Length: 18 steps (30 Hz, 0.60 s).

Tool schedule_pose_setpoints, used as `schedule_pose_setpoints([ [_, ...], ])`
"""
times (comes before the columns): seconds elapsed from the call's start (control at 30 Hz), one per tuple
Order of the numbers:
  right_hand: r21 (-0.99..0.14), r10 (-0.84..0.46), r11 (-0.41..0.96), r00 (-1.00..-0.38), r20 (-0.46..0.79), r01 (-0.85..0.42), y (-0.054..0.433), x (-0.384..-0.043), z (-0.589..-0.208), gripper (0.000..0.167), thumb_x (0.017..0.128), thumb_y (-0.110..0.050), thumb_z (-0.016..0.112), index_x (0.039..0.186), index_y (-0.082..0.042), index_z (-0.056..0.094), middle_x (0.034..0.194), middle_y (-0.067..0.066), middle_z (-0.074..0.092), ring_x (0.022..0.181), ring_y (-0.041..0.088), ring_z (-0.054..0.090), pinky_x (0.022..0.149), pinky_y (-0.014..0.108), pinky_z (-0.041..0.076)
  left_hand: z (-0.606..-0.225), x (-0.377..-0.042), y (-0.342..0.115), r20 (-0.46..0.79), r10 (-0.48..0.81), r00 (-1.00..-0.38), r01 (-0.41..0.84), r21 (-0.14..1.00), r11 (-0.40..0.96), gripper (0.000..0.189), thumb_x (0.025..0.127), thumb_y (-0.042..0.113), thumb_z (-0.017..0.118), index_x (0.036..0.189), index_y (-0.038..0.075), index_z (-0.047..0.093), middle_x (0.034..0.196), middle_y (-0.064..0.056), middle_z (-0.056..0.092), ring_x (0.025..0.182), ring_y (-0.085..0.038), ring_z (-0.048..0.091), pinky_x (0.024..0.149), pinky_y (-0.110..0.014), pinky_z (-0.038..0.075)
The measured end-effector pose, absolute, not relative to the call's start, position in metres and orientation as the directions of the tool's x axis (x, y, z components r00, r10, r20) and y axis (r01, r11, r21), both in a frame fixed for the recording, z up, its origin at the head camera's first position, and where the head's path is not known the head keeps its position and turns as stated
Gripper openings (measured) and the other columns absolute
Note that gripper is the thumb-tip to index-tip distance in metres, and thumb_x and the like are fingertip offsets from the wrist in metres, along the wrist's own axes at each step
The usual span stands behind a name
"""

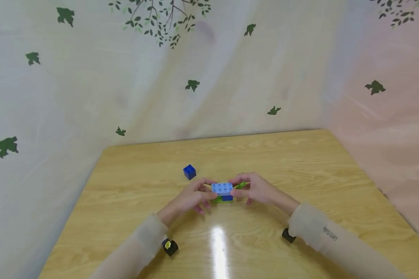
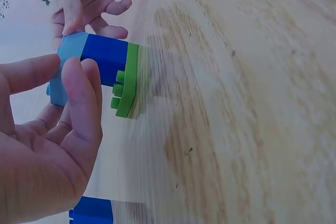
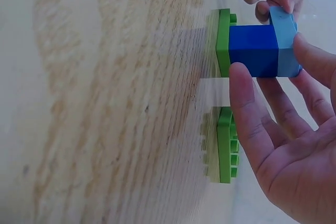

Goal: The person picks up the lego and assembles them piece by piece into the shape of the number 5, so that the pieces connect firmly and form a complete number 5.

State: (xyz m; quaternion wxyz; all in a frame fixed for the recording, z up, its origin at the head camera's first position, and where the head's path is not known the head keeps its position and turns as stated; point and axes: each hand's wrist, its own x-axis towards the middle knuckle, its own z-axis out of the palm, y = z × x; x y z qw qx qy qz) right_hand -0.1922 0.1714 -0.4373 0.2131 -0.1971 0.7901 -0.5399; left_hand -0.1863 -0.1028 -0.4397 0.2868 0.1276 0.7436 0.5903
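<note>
Pressing off-centre is the main risk here. The light-blue rectangular plastic brick [image 1: 222,188] sits atop a dark-blue cube-like plastic block [image 3: 253,51], itself on a flat bright-green studded plastic plate [image 2: 129,82] on the wood-grain table [image 1: 143,166], betw. both hands. L. hand [image 1: 194,195]: thumb & fingers part-curled, pinching the brick's L. end. R. hand [image 1: 256,188]: likewise, on its R. end.

Caution: the block supports the R. part only; the L. end overhangs the plate's bare studs w/o touching. Excess L. force could pry the brick up at R. or tip the stack. Full stud seating can't be confirmed; if partial, lifting by the brick may leave lower pcs. behind. A second bright-green studded plate [image 3: 224,145] lies near the R. hand; a stray finger could knock it. Spare dark-blue plastic cube [image 1: 189,172], L. rear: apart from the stack.
</note>
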Motion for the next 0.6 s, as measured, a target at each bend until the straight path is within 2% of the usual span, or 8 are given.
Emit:
schedule_pose_setpoints([
  [0.17,-0.934,-0.537,0.35,-0.832,-0.141,-0.067,0.171,-0.194,-0.436,0.039,0.094,-0.028,0.076,0.127,-0.011,0.067,0.119,0.011,0.064,0.087,0.035,0.07,0.059,0.046,0.061,-0.437,-0.185,-0.103,-0.267,0.513,-0.816,-0.133,0.95,0.282,0.05,0.095,0.027,0.072,0.141,0.016,0.056,0.109,-0.017,0.067,0.078,-0.032,0.069,0.055,-0.035,0.059],
  [0.4,-0.936,-0.551,0.345,-0.822,-0.144,-0.068,0.172,-0.199,-0.434,0.037,0.094,-0.027,0.076,0.126,-0.01,0.067,0.12,0.013,0.062,0.085,0.037,0.07,0.059,0.048,0.061,-0.435,-0.19,-0.106,-0.266,0.525,-0.809,-0.103,0.942,0.319,0.053,0.095,0.033,0.073,0.143,0.021,0.055,0.109,-0.018,0.066,0.08,-0.033,0.068,0.06,-0.04,0.061],
  [0.6,-0.937,-0.55,0.346,-0.819,-0.161,-0.048,0.171,-0.202,-0.437,0.038,0.093,-0.027,0.077,0.126,-0.012,0.067,0.121,0.013,0.062,0.086,0.035,0.07,0.058,0.047,0.061,-0.427,-0.205,-0.116,-0.2,0.552,-0.81,0.016,0.932,0.362,0.055,0.092,0.029,0.077,0.14,0.012,0.057,0.113,-0.014,0.063,0.089,-0.034,0.066,0.065,-0.043,0.061],
])
